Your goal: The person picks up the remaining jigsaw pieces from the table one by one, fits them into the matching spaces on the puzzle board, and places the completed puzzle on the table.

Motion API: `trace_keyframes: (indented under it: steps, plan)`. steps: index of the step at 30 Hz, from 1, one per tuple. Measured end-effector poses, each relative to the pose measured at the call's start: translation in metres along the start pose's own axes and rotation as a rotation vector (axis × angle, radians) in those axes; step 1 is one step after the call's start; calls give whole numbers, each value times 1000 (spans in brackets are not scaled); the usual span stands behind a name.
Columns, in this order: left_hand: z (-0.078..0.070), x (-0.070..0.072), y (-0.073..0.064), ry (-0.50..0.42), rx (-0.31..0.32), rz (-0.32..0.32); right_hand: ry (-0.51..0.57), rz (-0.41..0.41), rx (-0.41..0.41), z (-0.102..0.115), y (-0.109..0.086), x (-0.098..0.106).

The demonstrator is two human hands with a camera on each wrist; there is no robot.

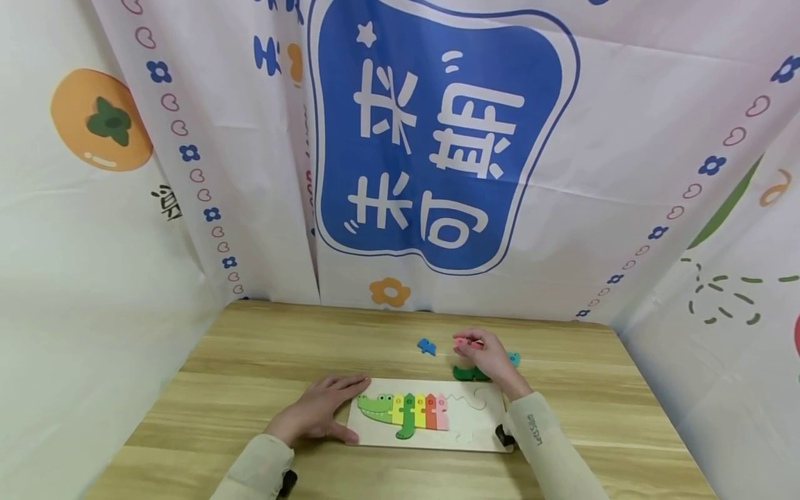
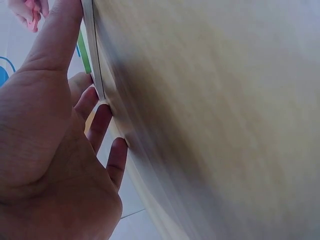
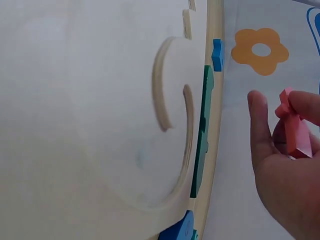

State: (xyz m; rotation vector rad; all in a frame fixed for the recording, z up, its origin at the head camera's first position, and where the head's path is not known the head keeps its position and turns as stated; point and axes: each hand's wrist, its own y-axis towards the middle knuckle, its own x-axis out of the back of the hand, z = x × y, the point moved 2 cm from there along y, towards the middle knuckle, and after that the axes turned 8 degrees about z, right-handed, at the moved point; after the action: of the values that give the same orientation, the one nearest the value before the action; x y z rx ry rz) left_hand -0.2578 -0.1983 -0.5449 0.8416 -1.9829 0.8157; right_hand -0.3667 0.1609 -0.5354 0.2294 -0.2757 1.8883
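A white wooden puzzle board (image 1: pixel 478 427) lies on the table with a crocodile's green head (image 1: pixel 377 410) and several coloured body pieces (image 1: pixel 420 411) set in its left part. The board's right part shows a bare curled recess (image 3: pixel 159 85). My left hand (image 1: pixel 321 408) rests at the board's left end, fingers spread and touching its edge. Beyond the board's far edge, my right hand (image 1: pixel 490 357) pinches a pinkish-red puzzle piece (image 3: pixel 296 132) between thumb and fingers, raised off the table. Part of that piece is hidden by the fingers.
A small blue piece (image 1: pixel 427 346) lies behind the board. A dark green piece (image 1: pixel 467 373) and a light blue piece (image 1: pixel 514 359) lie near the right forearm, partly covered. The wooden table (image 1: pixel 262 347) meets a printed cloth (image 1: pixel 275 243) at the back.
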Motion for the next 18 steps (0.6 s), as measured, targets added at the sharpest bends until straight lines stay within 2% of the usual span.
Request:
trace_keyframes:
  steps: [6,9,18]
  plan:
    - [0,0,1,3,8,5,-110,-26,34,-1,-4,3]
    - [0,0,1,0,12,6,-113,-34,47,-2,-5,6]
    - [1,0,0,4,11,10,-32,-38,42,-5,-6,10]
